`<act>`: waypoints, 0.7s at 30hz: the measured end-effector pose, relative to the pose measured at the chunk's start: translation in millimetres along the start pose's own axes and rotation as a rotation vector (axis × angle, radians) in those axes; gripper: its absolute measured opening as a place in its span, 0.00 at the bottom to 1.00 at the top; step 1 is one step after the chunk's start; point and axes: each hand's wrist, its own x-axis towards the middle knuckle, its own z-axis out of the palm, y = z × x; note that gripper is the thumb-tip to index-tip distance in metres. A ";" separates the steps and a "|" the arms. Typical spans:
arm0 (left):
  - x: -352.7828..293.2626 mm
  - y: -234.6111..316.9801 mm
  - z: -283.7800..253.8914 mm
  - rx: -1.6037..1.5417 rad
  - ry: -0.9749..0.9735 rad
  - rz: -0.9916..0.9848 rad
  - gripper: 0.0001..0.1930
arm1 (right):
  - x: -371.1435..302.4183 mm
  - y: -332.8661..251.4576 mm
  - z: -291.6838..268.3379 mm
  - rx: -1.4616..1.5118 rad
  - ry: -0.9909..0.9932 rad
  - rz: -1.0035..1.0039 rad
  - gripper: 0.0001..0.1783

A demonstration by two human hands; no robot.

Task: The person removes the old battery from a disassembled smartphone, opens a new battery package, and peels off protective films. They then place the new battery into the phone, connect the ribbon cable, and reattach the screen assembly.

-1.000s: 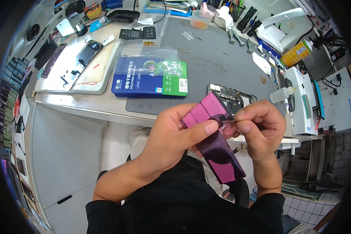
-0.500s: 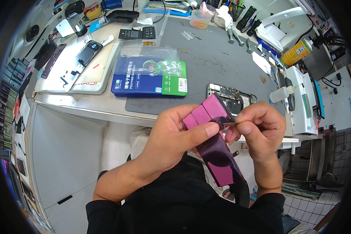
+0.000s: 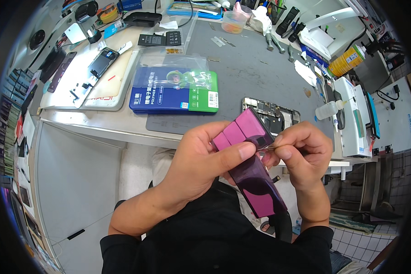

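Note:
My left hand (image 3: 210, 157) is closed around a glossy phone screen (image 3: 255, 176) that reflects pink and purple. The screen is tilted in front of my chest, with my thumb across its face. At its right edge, my right hand (image 3: 301, 153) pinches a thin metal piece (image 3: 270, 147) between thumb and forefinger, its tip against the screen's edge. I cannot make out the exact kind of that piece. Just beyond my hands, an opened phone body (image 3: 278, 116) with bare circuit boards rests on the grey mat (image 3: 255, 73).
Blue and green battery boxes (image 3: 171, 93) lie left of the mat's middle. Another phone (image 3: 102, 61) sits on a white pad at the left. Screwdrivers (image 3: 276, 43), a clear dropper bottle (image 3: 331, 109) and a yellow can (image 3: 347, 61) stand or lie at the right.
Both hands and the phone screen have shifted very slightly left. The thin metal piece in my right hand has tilted a little at the screen's edge.

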 end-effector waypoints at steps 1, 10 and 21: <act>0.0 -0.3 0.3 -0.003 0.002 0.001 0.15 | 0.2 -0.1 -0.3 -0.009 -0.001 -0.004 0.04; -0.1 0.5 0.1 0.011 -0.005 -0.022 0.15 | 0.7 0.0 4.6 -0.031 0.033 -0.071 0.05; 0.1 -2.4 4.9 0.031 -0.005 0.014 0.18 | 1.6 -2.4 4.0 -0.166 0.001 -0.118 0.05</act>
